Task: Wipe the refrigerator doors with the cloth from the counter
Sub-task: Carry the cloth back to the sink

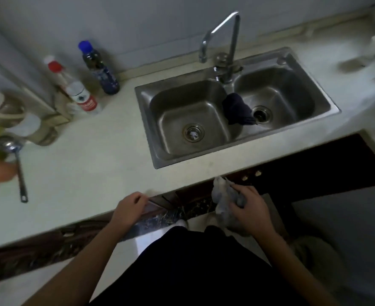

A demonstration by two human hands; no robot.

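A shiny steel two-bowl sink [142, 102] sits in the pale counter top [94, 166]. A dark blue-capped bottle [100, 69] and a clear red-capped bottle [79, 93] stand by the wall. A long metal spoon [17, 166] lies at the left.

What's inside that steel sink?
A dark cloth drapes over the divider of the sink, hanging beside the right drain. The left basin shows only the left drain. Whatever lies under the cloth is hidden.
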